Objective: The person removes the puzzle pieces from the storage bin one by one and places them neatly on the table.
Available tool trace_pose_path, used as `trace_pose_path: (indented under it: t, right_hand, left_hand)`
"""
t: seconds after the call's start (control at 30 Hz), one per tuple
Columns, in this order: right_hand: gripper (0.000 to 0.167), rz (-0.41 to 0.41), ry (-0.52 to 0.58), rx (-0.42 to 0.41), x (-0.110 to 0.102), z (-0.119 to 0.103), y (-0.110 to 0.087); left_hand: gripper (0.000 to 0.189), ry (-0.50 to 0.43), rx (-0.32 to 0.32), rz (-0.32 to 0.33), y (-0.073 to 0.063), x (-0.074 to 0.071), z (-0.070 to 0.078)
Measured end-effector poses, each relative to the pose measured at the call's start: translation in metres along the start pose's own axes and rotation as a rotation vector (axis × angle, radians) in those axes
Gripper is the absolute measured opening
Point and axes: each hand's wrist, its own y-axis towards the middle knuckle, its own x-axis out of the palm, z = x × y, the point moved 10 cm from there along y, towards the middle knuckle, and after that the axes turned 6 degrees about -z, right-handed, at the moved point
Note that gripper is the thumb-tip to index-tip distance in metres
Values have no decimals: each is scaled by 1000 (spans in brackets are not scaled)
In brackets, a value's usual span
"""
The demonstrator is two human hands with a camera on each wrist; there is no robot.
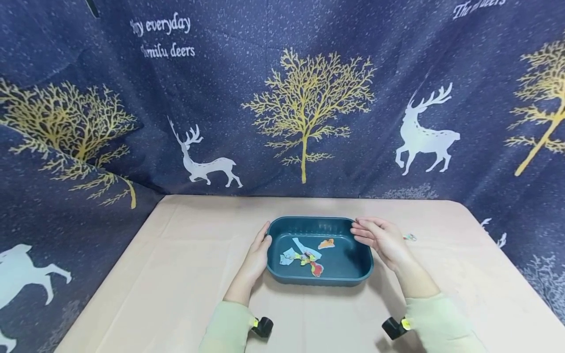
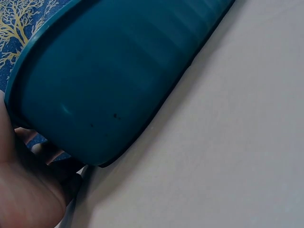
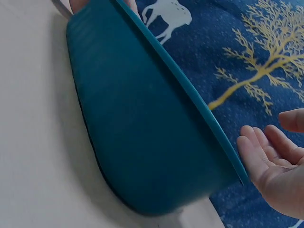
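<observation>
Our left hand [image 1: 255,257] clamps its fingers on the teal tray [image 1: 320,281] at nine o'clock; our right hand [image 1: 385,244], thumb and fingers apart, sits at two!

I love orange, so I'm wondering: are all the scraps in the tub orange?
No, besides the orange scrap, the tub holds light blue scraps and a mostly red scrap.

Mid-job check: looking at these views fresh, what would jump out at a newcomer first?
Probably the teal tray, low in the middle of the head view between the left hand and right hand, with colourful scraps lying inside. Next, the gold tree on the dark blue backdrop behind it, a white deer on either side.
</observation>
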Motion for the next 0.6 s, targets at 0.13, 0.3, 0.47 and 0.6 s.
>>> trace_pose_path:
  t: [0.13, 0.3, 0.47, 0.6]
  right_hand:
    - [54, -6, -42, 30, 11, 4, 8]
    - [53, -18, -95, 63, 26, 11, 17]
    - [46, -15, -213, 39, 38, 19, 24]
    - [42, 0, -309, 1, 44, 24, 28]
  left_hand:
    - [49, 3, -6, 2, 0, -1, 0]
    - [49, 6, 6, 9, 0, -2, 0]
    - [49, -3, 15, 3, 0, -1, 2]
    - [48, -13, 18, -4, -1, 1, 4]
